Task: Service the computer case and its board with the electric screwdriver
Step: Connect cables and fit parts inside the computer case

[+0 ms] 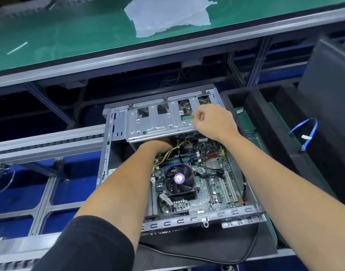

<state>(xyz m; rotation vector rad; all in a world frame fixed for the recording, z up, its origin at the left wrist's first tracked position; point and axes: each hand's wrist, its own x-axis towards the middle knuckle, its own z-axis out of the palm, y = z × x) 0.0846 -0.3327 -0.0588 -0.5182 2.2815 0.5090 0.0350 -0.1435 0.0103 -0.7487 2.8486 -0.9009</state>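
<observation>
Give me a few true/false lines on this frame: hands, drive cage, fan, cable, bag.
1. The left hand reaches under the drive cage. True.
2. The right hand lies flat and open on the board. False: its fingers are curled, at the cage's right end.
3. The fan sits on the board inside the case. True.
4. The blue cable is plugged into the board. False: it lies outside, right of the case.
5. A plastic bag lies on the green mat. True.
</observation>
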